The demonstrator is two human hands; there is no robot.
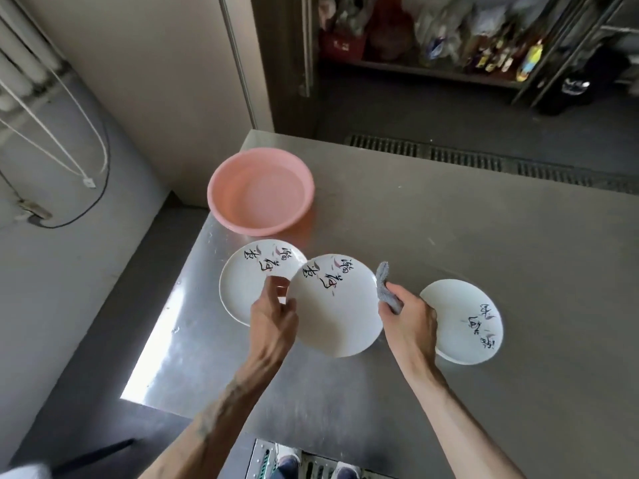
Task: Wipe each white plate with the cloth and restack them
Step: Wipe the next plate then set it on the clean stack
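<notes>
Nearest the camera, two bare forearms reach out over a stainless steel table (484, 271). The left hand (273, 316) pinches the left rim of a white plate (333, 309) painted with black brush characters and pink strokes, thumb on the upper face and fingers under the edge, holding it slightly lifted and tilted above the tabletop. The right hand (408, 319) sits at that plate's right rim, fingers closed around a bunched grey cloth (385, 285), one end of which sticks up past the knuckles. The held plate overlaps the right edge of a second decorated white plate (249, 281), which lies flat on the table just behind and to the left; whether more plates sit beneath it cannot be told. To the right, partly hidden by the right hand, a third white plate (463, 323) with the same kind of lettering lies flat on the table, apart from the other two. Farther back, beyond the left plate, stands a round pink plastic basin (261, 191) near the table's far left corner. Behind the table, shelves (449, 46) hold blurred bottles and bags.
</notes>
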